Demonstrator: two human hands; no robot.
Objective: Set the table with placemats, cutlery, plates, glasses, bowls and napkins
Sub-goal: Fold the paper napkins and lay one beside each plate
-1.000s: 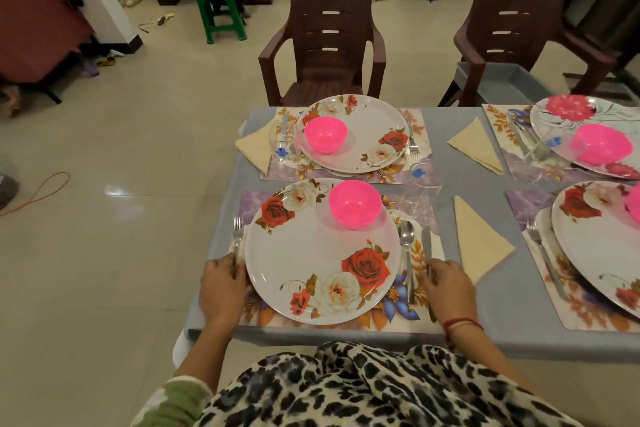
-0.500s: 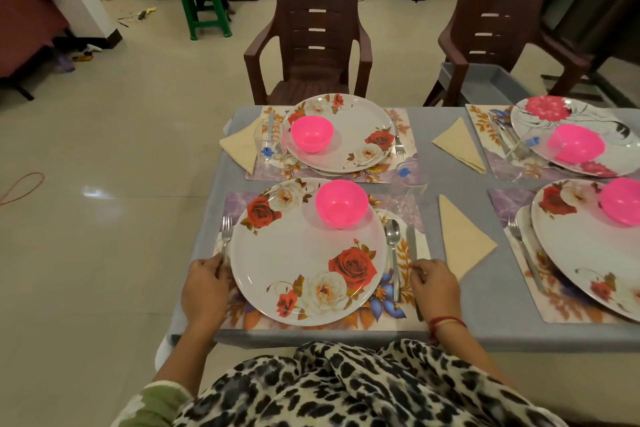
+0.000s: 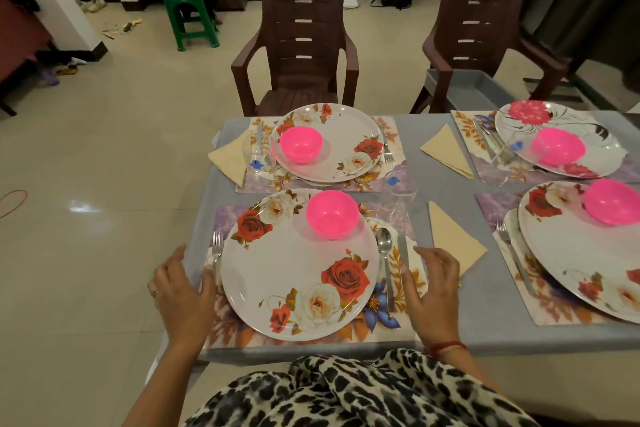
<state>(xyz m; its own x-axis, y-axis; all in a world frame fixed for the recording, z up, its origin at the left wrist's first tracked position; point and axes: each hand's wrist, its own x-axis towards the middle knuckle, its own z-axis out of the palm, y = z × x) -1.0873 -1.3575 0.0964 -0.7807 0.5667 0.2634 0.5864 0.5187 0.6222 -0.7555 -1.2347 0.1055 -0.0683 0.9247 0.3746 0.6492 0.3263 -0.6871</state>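
While both hands lay open with fingers relaxed, the left hand (image 3: 183, 291) rested beside the fork (image 3: 217, 250) and the right hand (image 3: 433, 284) beside the knife (image 3: 403, 250), flanking the near floral plate (image 3: 298, 274). The plate sat on a placemat (image 3: 242, 333) at the grey table's (image 3: 450, 191) near edge. A pink bowl (image 3: 331, 215) stood on its far side, a spoon (image 3: 383, 243) lay between plate and knife, and a folded napkin (image 3: 450, 239) lay right of the mat.

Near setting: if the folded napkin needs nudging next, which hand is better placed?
Right. The right hand lies at the right edge of the placemat by the knife, close beside the napkin. The left hand is across the plate, by the fork.
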